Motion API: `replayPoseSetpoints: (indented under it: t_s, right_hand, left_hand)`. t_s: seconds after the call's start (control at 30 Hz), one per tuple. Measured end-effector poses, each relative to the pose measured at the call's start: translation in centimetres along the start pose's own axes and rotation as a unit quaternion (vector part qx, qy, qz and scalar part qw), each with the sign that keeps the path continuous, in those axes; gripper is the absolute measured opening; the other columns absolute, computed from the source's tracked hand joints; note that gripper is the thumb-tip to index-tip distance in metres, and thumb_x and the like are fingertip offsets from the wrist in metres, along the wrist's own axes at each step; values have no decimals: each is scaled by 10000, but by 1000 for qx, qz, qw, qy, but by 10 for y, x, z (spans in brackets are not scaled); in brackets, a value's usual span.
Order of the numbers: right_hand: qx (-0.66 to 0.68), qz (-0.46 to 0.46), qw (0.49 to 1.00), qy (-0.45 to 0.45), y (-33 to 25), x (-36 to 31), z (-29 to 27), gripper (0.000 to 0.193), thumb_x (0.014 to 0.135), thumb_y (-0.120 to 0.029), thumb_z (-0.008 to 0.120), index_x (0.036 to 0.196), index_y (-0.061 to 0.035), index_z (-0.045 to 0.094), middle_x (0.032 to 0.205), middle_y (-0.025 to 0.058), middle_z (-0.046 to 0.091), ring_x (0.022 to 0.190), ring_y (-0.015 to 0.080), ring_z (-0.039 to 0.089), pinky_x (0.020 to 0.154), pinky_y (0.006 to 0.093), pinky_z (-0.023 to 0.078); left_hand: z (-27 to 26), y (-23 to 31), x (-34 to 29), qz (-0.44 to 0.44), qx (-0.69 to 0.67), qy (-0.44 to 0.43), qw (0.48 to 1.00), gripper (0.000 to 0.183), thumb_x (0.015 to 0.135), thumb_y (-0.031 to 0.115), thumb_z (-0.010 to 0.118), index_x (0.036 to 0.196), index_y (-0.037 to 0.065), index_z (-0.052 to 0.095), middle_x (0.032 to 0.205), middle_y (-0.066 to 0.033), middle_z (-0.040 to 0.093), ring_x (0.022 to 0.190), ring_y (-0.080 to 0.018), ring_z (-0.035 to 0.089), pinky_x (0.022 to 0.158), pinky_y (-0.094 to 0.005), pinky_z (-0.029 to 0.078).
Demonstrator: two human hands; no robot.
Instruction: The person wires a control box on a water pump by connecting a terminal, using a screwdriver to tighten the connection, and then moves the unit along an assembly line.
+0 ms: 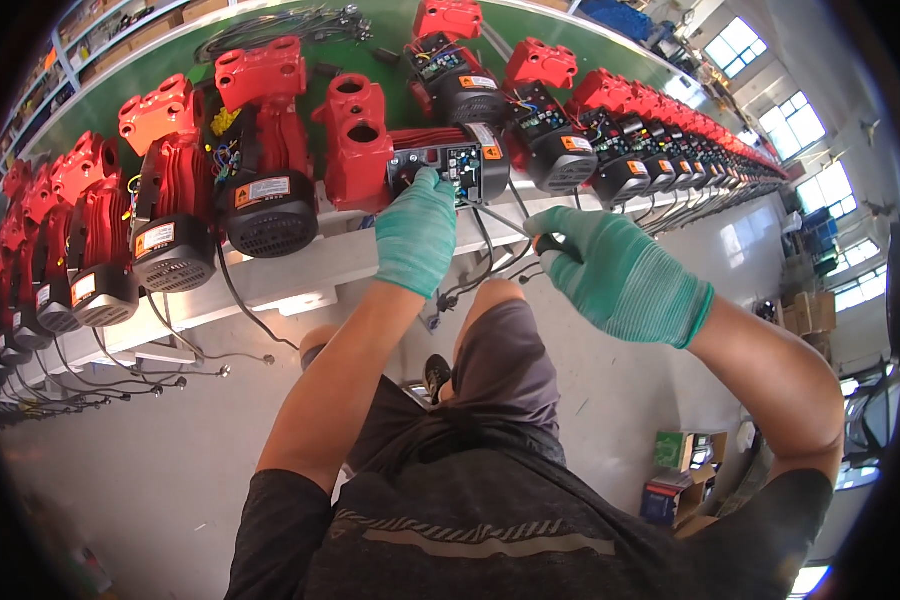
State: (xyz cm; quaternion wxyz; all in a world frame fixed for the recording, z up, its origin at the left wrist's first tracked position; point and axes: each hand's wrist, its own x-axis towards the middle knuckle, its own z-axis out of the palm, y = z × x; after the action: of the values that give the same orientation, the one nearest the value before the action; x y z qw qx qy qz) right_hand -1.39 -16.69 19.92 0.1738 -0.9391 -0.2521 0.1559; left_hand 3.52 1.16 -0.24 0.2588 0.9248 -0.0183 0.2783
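In front of me a red pump (358,150) with a black motor lies on its side, its circuit board (461,170) exposed. My left hand (416,235), in a green knit glove, reaches into the board's housing with its fingers closed at the near edge. Whatever lies between those fingertips is hidden. My right hand (625,278), gloved alike, grips a screwdriver by its dark and orange handle. The thin metal shaft (498,219) points left toward the near side of the board. Whether its tip touches the housing I cannot tell.
Similar red pumps (268,150) line the green-topped bench (315,112) on both sides. Their black cables (245,310) hang over the front edge. A bundle of cables (280,30) lies at the back. Open cartons (685,475) stand on the floor to the right.
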Motion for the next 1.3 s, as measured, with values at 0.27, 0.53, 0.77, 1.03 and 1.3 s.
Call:
replayPoseSetpoints:
  t_s: [0.27,0.53,0.77,1.03,1.3]
  right_hand:
    - [-417,-123,897,-77,-9,11,-2,392,872,-46,609,1261,7,615,914,179,672,810,351,719,698,413,589]
    - [-106,42,987,-111,-1,19,-8,377,934,-57,533,1299,4,606,857,202,698,785,340,716,716,448,568]
    - [-383,-55,914,-122,-12,20,7,244,776,-25,679,1003,61,658,879,239,726,865,386,735,727,468,582]
    - [162,199,956,-143,-9,25,-16,462,1037,-173,557,1462,3,518,670,2,507,479,89,554,372,278,447]
    - [-422,-78,888,-162,-27,25,5,401,863,-40,564,1237,96,599,836,262,698,779,407,701,717,470,560]
  left_hand:
    - [-2,0,2,6,4,5,1000,112,929,160,633,1000,84,675,1104,-105,611,827,-337,676,737,-462,561]
    - [-1,-2,-1,4,0,1,1000,123,920,162,645,1011,90,685,1116,-99,617,821,-333,679,733,-451,564]
    - [-1,3,1,24,20,7,999,128,873,131,664,993,88,673,1077,-101,623,846,-297,688,716,-429,571]
    - [-1,-2,2,7,26,5,1000,93,928,151,630,982,84,666,1067,-95,618,805,-327,679,712,-450,566]
    - [-6,2,-1,29,55,-7,998,120,854,141,689,960,93,664,1067,-97,619,864,-242,690,724,-387,577]
